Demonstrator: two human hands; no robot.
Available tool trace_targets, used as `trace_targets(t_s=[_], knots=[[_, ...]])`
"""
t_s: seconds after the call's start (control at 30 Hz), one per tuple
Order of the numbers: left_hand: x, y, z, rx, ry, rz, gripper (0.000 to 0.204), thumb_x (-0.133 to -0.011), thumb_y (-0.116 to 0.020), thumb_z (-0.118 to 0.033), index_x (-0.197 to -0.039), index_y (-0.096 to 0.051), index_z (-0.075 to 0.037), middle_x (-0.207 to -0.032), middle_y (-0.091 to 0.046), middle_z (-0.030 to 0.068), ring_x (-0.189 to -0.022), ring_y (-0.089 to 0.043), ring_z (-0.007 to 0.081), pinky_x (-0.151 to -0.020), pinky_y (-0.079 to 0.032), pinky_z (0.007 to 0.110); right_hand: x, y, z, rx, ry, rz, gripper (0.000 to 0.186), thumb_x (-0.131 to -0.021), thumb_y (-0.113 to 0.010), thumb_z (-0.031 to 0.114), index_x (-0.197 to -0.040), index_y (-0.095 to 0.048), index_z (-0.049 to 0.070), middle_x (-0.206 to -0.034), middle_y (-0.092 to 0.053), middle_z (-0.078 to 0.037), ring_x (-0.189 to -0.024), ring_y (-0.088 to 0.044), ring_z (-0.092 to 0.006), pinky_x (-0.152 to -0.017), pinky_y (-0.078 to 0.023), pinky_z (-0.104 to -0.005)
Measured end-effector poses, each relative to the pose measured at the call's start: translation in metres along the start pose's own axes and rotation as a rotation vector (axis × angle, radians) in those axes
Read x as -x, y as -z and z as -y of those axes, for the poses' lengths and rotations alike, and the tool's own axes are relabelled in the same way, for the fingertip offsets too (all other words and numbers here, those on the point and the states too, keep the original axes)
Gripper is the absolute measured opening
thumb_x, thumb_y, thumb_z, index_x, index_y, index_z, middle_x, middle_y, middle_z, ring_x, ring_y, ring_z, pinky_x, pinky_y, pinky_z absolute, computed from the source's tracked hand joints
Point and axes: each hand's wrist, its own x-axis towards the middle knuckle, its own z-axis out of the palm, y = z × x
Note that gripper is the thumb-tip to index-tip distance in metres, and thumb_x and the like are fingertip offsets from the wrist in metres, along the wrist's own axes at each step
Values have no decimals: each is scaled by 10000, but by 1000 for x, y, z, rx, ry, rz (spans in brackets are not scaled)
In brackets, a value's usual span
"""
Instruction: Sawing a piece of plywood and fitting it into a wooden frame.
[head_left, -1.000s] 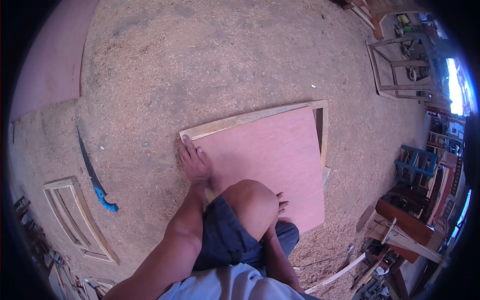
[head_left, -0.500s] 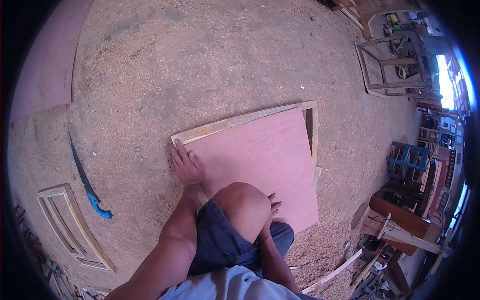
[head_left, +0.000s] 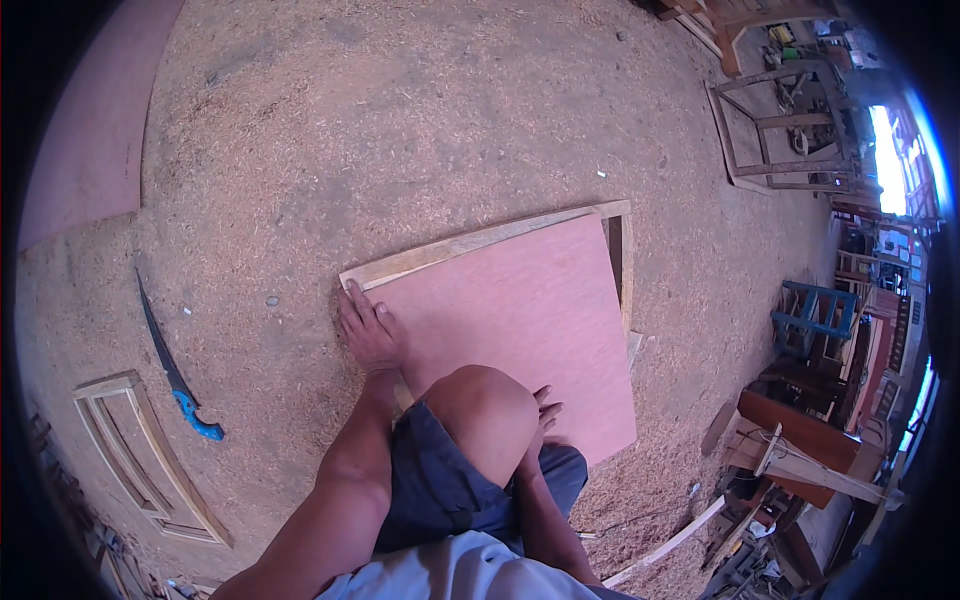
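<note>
A pink plywood sheet [head_left: 510, 320] lies on a pale wooden frame [head_left: 480, 240]. The sheet sits slightly askew, so the frame's far rail and part of its right side show. At the near-left corner of frame and sheet rests my left hand [head_left: 370, 328], its fingers stretched along the left edge and touching the wood. Flat on the sheet, just right of my bent knee, is my right hand [head_left: 545, 412], fingers apart. My knee [head_left: 478, 405] hides part of that hand and the sheet's near-left area. Neither hand holds a tool.
A handsaw with a blue handle [head_left: 195, 412] lies on the sawdust-covered floor to the left, near a smaller wooden frame [head_left: 150, 460]. Another pink sheet [head_left: 95, 130] is at far left. Rightward stand a blue stool-like frame [head_left: 815, 315], a bare wooden frame [head_left: 780, 125] and stacked timber.
</note>
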Motion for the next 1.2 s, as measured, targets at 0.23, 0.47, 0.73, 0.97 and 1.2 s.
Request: trace_targets(t_s=[0.23,0.47,0.73,0.97,1.2], knots=[[3,-8,-27,47,2,33,713,-1077,-432,-348,-1678,-309,14,-1657,-333,382,-1492,-393,572,-1243,-321,631,-18,-24,-52,208,81,-124,1007,-1043,-601,353,-1721,72,35,-1597,-15,-601,-1526,-86,-742,-1289,-204,-676],[1,-1,-22,65,-18,34,877,-1010,-563,-440,-1694,-256,14,-1669,-305,384,-1512,-363,568,-1257,-301,628,-12,-19,-39,246,89,-62,1059,-1024,-632,382,-1713,83,16,-1600,-8,-598,-1516,-89,-754,-1283,-208,-684],[3,-4,-23,67,-46,34,961,-1003,-617,-524,-1704,-228,6,-1680,-287,377,-1521,-354,566,-1259,-301,625,-12,-16,-42,218,81,-90,1089,-1014,-667,417,-1725,77,62,-1612,11,-585,-1495,-108,-775,-1268,-232,-700],[4,-7,-12,46,-66,25,966,-1018,-612,-567,-1704,-237,-1,-1677,-294,376,-1517,-359,570,-1251,-306,631,-7,-7,-27,68,32,-81,1084,-1010,-694,400,-1738,60,122,-1653,12,-535,-1482,-149,-781,-1228,-303,-718],[6,-12,-13,33,-74,7,929,-1039,-574,-600,-1712,-261,-41,-1679,-318,348,-1486,-407,549,-1215,-343,636,-6,-3,-30,-15,19,-110,1137,-976,-747,426,-1745,48,159,-1674,31,-509,-1490,-141,-774,-1235,-325,-687]])
